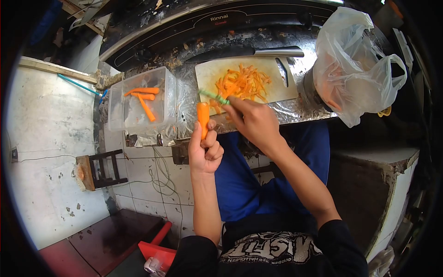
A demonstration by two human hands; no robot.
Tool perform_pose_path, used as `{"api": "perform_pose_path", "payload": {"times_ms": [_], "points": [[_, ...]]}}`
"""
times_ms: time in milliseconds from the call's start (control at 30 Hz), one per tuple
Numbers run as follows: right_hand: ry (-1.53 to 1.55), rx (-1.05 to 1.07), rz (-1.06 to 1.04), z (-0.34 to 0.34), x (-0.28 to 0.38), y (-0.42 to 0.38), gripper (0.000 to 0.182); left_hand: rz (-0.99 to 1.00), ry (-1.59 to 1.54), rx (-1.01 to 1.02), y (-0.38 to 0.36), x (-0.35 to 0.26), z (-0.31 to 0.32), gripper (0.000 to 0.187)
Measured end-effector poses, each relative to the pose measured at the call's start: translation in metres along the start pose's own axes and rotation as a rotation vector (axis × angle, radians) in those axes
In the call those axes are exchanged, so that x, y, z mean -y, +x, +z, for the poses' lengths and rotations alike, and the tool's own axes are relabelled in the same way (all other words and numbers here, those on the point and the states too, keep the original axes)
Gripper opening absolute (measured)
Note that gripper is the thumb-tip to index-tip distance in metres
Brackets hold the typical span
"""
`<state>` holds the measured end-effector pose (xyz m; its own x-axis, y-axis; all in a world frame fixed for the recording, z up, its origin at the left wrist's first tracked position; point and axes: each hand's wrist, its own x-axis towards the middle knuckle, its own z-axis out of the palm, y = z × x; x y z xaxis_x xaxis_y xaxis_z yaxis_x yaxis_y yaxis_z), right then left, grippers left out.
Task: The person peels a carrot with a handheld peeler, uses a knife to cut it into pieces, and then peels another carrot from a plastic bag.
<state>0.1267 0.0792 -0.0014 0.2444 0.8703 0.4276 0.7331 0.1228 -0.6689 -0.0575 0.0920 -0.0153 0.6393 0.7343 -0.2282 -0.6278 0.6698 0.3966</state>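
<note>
My left hand (206,150) is closed around the lower part of an orange carrot (203,117), which stands nearly upright. To its right, my right hand (254,121) grips a green-handled peeler (216,97), its far end blurred near the top of the carrot. Beyond my hands, a white cutting board (286,95) bears a heap of orange peelings (243,83). A clear plastic container (169,99) on the left holds several carrots (146,107). Behind the board lies a large knife (277,51) with a metal handle.
A translucent plastic bag (346,69) rests over a dark round container at the counter's right. The stove front (217,21) runs along the back. On the floor side at left are a small stool (104,170) and a red object (157,249).
</note>
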Motion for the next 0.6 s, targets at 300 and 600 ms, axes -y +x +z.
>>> {"api": "perform_pose_path", "payload": {"times_ms": [300,600], "points": [[0.316,0.144,0.25,-0.024,-0.002,0.012,0.026,-0.054,-0.056,0.051,-0.001,0.006,-0.003,0.039],[0.033,0.133,0.018,-0.02,-0.018,0.008,0.029,0.098,0.343,-0.056,-0.009,0.005,0.017,0.041]]}}
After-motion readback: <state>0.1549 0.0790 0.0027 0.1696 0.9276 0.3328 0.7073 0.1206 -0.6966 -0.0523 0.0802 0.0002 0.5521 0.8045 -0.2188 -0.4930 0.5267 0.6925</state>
